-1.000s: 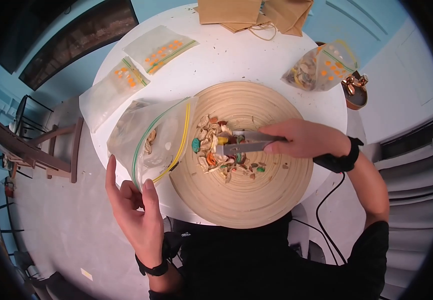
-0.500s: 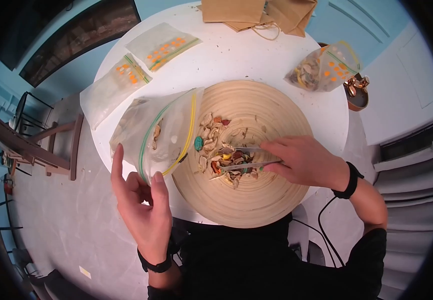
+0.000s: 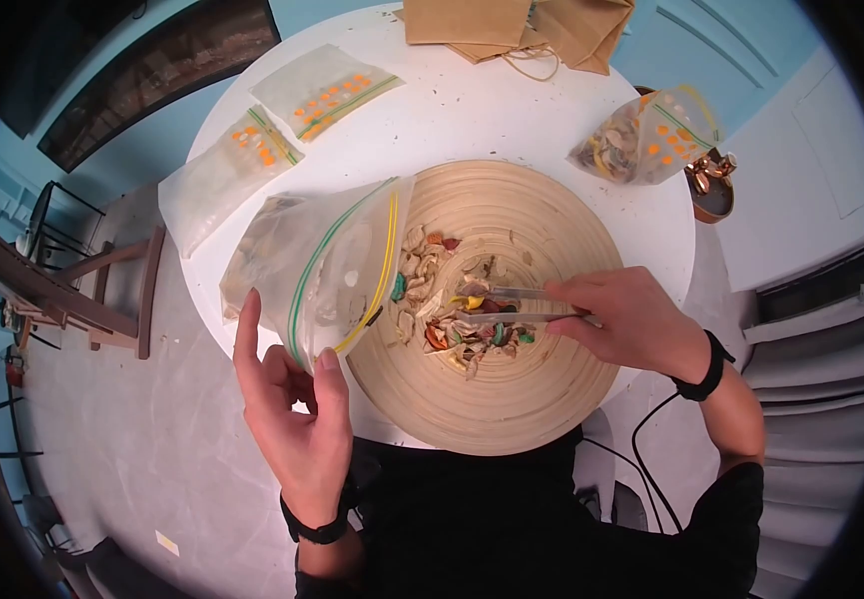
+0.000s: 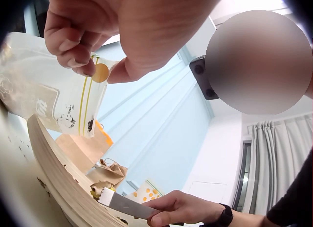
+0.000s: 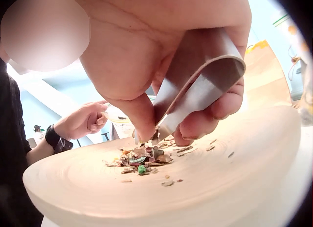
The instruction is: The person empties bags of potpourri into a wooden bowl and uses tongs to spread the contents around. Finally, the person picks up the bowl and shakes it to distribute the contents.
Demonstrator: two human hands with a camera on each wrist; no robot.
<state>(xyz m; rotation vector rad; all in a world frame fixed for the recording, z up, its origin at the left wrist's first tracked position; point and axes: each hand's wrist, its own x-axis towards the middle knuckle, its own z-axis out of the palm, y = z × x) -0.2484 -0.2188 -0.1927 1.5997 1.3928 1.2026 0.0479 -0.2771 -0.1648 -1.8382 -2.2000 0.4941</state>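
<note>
My right hand [image 3: 634, 321] grips metal tongs [image 3: 514, 294] above the round wooden board [image 3: 542, 399]; their tips are at a yellow piece in a loose pile of dried petals and chips [image 3: 437, 334]. In the right wrist view the bent end of the tongs [image 5: 222, 65] sits in my palm. My left hand [image 3: 302, 429] pinches the lower edge of a clear zip bag [image 3: 302, 250] between thumb and fingers, its index finger extended. The bag's mouth, with green and yellow strips, faces the pile. In the left wrist view, dried pieces [image 4: 101, 187] are at the tong tips.
Two flat zip bags with orange marks, one [image 3: 327, 90] behind the other [image 3: 222, 180], lie at the back left of the white table [image 3: 452, 120]. Brown paper bags [image 3: 472, 22] lie at the far edge. A filled zip bag [image 3: 641, 140] stands at the back right beside a copper-coloured object [image 3: 711, 180].
The tongs have spread apart and come lower over the pile, then shifted slightly right. Some pile pieces have spread toward the front. My left hand and the held bag have moved a little right.
</note>
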